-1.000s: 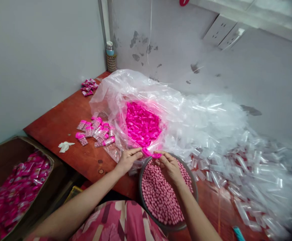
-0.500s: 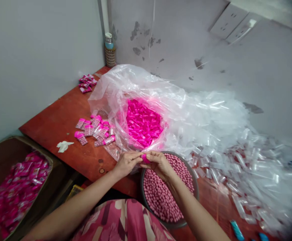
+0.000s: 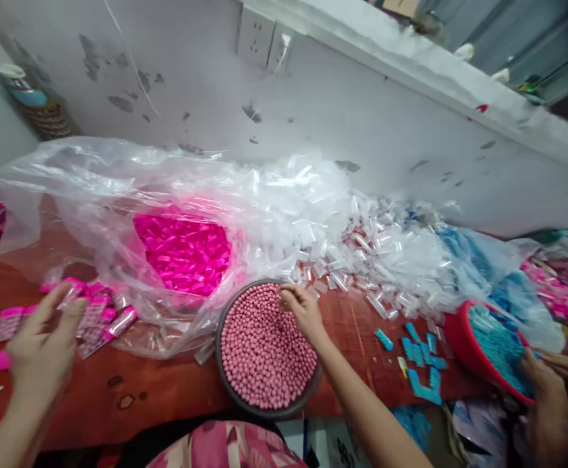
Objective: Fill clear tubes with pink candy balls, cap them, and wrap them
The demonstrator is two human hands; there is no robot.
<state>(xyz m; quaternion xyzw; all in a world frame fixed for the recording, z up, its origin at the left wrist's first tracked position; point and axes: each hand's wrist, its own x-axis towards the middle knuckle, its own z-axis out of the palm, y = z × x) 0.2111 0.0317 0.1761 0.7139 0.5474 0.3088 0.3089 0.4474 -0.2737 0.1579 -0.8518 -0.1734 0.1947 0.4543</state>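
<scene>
My left hand [image 3: 45,348] hovers with thumb and fingers apart beside a pile of small filled tubes with pink caps [image 3: 96,318]. It holds nothing I can see. My right hand [image 3: 306,315] is at the far right edge of the dark bowl [image 3: 219,364], its fingers curled together over the rim. What they pinch, if anything, is too small to tell. Round pink beads [image 3: 264,357] fill the bowl. Behind it, a see-through bag [image 3: 113,166] lies open around a heap of bright pink caps [image 3: 186,253].
Empty see-through tubes [image 3: 386,260] spread along the table [image 3: 167,390] below the wall. At the right, another person's hands [image 3: 544,377] are at a red basin [image 3: 459,331] of blue beads. Blue pieces [image 3: 423,354] lie left of that basin.
The view has swung right. My hands, together at a pink cap before, have parted: the left went to the capped tubes, the right to the bowl's far edge. The cap is out of my left hand.
</scene>
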